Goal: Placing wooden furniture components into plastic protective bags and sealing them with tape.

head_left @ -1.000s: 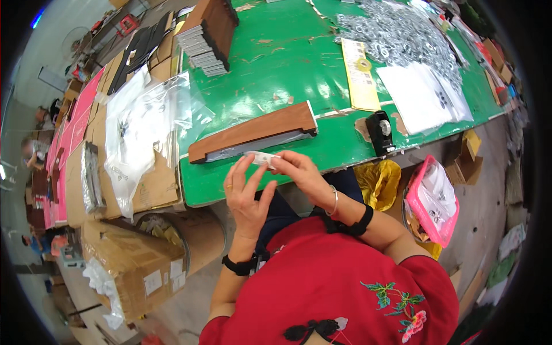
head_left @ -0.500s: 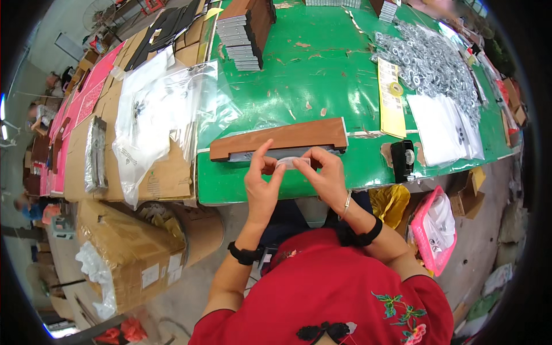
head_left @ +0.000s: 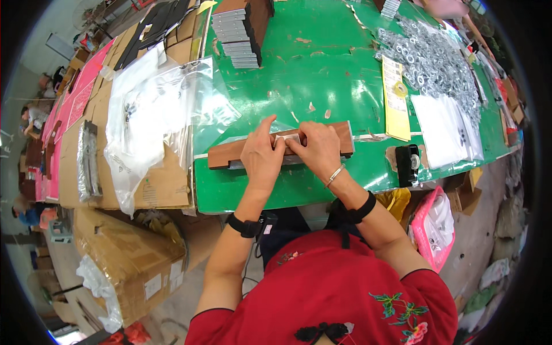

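My right hand [head_left: 319, 146] is pinching a pale strip [head_left: 292, 138], my left hand [head_left: 261, 160] is thumbing its other end (can't tell if gripping), both about equally near the brown bar [head_left: 227, 155] that's running left-right beneath them on the green table [head_left: 230, 192]

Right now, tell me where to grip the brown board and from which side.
Best by its two ends, I'd say, coming in from left and right and closing across its narrow width. The board is long and slim, lies crosswise on the table, and shows both ends uncovered, while the left hand and right hand occupy its middle.
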The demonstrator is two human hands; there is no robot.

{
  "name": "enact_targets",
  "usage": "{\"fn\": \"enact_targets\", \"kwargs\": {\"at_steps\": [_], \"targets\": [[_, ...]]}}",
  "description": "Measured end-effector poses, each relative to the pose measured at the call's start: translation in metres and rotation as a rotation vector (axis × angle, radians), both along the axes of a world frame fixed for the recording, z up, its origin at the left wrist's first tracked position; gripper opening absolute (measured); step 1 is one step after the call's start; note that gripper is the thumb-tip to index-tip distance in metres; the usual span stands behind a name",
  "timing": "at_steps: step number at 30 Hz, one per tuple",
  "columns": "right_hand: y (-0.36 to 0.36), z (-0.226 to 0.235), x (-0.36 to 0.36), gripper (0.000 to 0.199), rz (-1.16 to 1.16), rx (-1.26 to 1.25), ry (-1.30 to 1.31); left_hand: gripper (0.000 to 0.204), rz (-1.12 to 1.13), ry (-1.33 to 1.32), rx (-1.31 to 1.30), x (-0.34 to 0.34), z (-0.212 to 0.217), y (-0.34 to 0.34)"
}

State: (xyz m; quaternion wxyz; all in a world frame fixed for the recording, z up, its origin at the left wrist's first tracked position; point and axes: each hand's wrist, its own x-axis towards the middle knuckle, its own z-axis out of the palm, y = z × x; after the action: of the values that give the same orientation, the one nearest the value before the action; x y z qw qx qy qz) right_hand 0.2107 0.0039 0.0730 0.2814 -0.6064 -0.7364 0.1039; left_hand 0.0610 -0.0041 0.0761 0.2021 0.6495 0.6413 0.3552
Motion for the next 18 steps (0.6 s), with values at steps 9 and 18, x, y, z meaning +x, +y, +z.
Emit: {"fn": "enact_targets", "kwargs": {"at_steps": [9,18], "targets": [[-0.024,0.004,0.044,0.027,-0.156,0.211,0.006,0.061,0.076,0.258,0.110,-0.029,-0.003,-0.025],[-0.051,-0.003,0.028,0.084,0.234,0.037,-0.409,0.072,-0.214,0.684,0.194,-0.043,-0.023,-0.044]]}}
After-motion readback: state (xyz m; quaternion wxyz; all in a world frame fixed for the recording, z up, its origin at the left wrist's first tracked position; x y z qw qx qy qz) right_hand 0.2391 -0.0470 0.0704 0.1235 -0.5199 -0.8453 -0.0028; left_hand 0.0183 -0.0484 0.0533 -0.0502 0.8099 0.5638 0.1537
